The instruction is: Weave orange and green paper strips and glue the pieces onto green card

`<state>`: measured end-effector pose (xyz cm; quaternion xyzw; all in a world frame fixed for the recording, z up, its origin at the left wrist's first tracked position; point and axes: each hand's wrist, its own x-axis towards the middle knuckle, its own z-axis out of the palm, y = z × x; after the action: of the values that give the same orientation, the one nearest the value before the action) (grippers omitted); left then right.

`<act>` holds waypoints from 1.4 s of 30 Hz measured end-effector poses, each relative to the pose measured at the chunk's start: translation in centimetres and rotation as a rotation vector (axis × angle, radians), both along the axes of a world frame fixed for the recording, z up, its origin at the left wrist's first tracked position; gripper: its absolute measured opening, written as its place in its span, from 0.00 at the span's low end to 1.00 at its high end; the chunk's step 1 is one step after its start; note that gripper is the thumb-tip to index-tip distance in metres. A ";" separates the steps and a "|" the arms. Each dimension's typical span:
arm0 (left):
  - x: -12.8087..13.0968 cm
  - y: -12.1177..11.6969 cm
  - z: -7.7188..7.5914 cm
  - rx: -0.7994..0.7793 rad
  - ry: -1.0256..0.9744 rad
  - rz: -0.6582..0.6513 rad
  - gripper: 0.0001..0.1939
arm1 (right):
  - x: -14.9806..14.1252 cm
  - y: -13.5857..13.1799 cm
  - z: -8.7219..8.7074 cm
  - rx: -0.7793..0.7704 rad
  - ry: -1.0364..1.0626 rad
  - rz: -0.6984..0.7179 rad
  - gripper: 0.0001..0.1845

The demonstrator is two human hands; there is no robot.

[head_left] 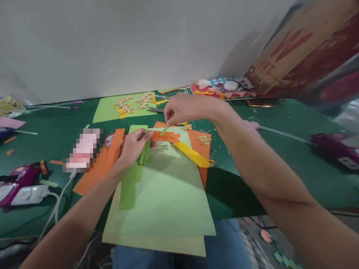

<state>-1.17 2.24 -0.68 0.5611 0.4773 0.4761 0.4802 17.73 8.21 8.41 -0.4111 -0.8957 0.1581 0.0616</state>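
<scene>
My left hand point(136, 146) pinches a bundle of orange paper strips point(165, 136), held level above light green paper sheets point(171, 194). Green paper strips point(144, 154) hang down beneath the same fingers. From above, my right hand point(179, 108) grips a short, narrow green paper strip point(164, 130) between thumb and fingertips; its lower end overlaps the orange strips. Scissors point(155, 110) lie just behind the right hand, their handles hidden by it. A yellow bundle with a jagged edge point(193, 155) rests on the sheets to the right. Small woven green and orange pieces point(204, 139) lie on orange paper.
Woven pieces with yellow tassels point(123, 106) sit on a green sheet at the back. To the left are a blurred-out phone point(84, 149) on a cable, a white power bank point(29, 195) and a purple pack point(21, 179). A paper bag point(303, 48) stands back right.
</scene>
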 end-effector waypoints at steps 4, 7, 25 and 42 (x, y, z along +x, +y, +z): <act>-0.1 0.0 -0.2 0.003 -0.014 -0.011 0.17 | -0.2 -0.3 -0.2 0.047 -0.001 -0.018 0.08; 0.0 0.0 -0.2 -0.011 -0.023 0.001 0.18 | -0.3 -0.6 -0.2 0.074 -0.014 -0.014 0.10; 0.0 -0.1 0.3 0.036 0.010 -0.033 0.17 | 0.3 -0.7 1.2 -0.064 -0.210 0.051 0.04; -0.1 -0.2 0.2 0.071 0.021 -0.048 0.13 | 0.6 -0.9 1.5 -0.089 -0.244 0.021 0.05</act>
<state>-1.23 2.04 -0.47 0.5940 0.4518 0.4752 0.4661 18.38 7.31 9.95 -0.4203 -0.8928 0.1472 -0.0680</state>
